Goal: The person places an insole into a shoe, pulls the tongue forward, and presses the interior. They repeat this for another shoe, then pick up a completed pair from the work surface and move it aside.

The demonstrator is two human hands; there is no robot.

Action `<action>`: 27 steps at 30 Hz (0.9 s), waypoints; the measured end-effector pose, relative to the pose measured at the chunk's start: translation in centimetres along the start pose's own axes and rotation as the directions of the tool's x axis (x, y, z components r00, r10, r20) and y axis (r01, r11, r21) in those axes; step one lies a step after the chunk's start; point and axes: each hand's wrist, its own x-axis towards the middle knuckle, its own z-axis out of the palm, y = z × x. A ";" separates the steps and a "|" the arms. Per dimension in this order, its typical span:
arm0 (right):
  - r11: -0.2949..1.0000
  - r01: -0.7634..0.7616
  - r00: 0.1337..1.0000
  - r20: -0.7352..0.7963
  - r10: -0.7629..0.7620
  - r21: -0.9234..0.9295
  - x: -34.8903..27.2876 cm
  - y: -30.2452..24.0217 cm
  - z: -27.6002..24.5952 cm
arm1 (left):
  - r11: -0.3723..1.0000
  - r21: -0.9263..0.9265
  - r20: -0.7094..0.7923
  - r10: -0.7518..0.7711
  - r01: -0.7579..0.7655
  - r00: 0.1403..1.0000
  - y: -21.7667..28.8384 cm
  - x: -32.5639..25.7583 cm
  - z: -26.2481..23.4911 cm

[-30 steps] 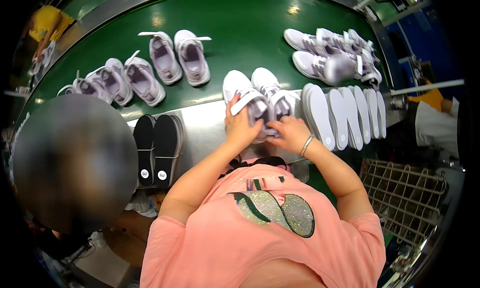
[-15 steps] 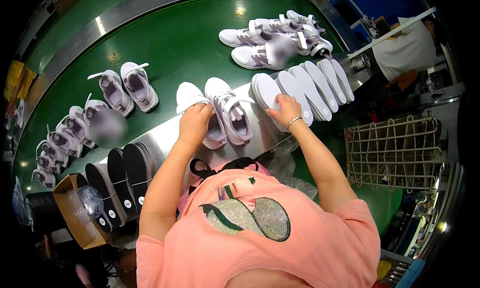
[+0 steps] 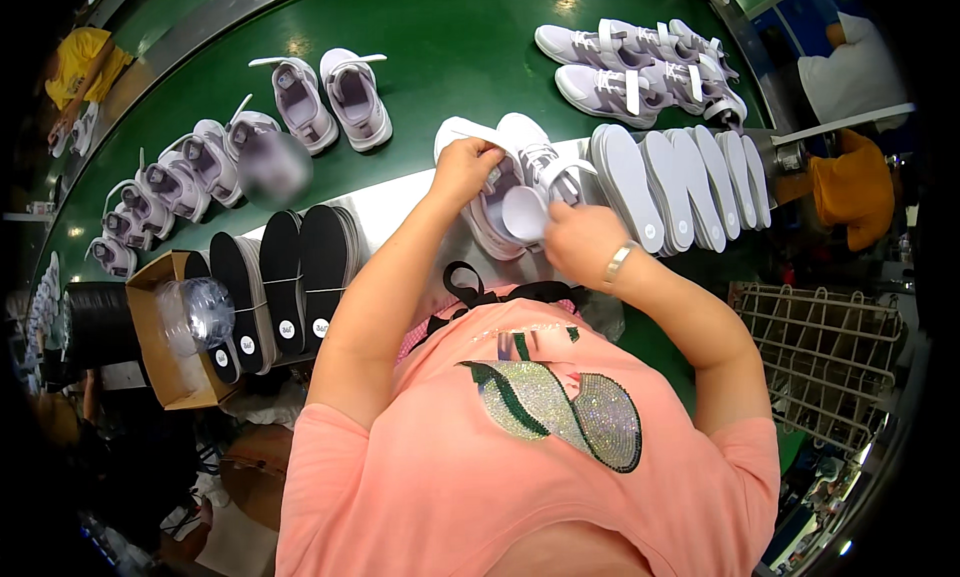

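Note:
A white-and-lilac sneaker lies in front of me on the metal edge of the bench, its heel toward me. My left hand is closed on the white strap at its opening. My right hand grips a white insole, which is tilted with its rounded end at the opening of this shoe. Right beside it stands the second sneaker of the same kind, partly covered by my right hand and the insole. To the right are stacks of white insoles.
Several sneakers stand at the far right on the green bench top. More sneakers form a row at left. Black insole stacks and a cardboard box sit nearer. A wire rack is at right. Other people are at both sides.
My right hand has come from the white insole stacks to the left sneaker with an insole. The left hand stays at that shoe's strap. The whole view has shifted.

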 end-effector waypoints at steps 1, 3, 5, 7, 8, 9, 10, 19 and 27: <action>0.998 -0.058 0.998 0.006 0.058 -0.006 1.5 -0.5 0.8 | 1.000 0.003 -0.012 0.015 -0.015 1.000 0.0 0.0 0.3; 0.984 -0.172 0.985 -0.002 0.172 0.044 4.6 -0.4 3.4 | 0.999 -0.037 -0.025 -0.017 0.016 1.000 1.1 -0.6 1.0; 0.957 -0.248 0.966 -0.029 0.255 0.150 7.1 0.1 5.7 | 0.995 -0.095 -0.069 -0.031 0.025 0.997 1.6 -1.1 1.5; 0.963 -0.222 0.969 -0.071 0.235 0.150 6.4 -0.3 5.6 | 0.986 -0.167 -0.137 -0.035 0.012 0.990 0.8 -1.2 1.8; 0.966 -0.213 0.969 -0.092 0.228 0.150 5.5 -0.5 5.4 | 0.997 -0.070 -0.159 0.020 -0.031 0.987 0.1 -0.8 1.9; 0.971 -0.216 0.964 -0.137 0.230 0.106 4.2 -0.9 4.9 | 0.998 -0.063 -0.163 0.015 -0.026 0.986 -0.2 -0.8 2.1; 0.975 -0.214 0.958 -0.185 0.221 0.059 2.9 -1.3 3.8 | 0.998 -0.056 -0.176 0.012 -0.022 0.984 -0.5 -0.6 2.1; 0.996 -0.063 0.990 -0.128 0.055 -0.061 1.6 0.5 2.6 | 0.996 -0.091 -0.179 -0.014 -0.002 0.984 -0.6 -0.5 2.7; 0.993 -0.096 0.985 0.147 0.086 0.065 7.3 1.1 5.9 | 0.881 -0.473 -0.187 -0.115 0.013 0.976 -2.0 -0.9 3.6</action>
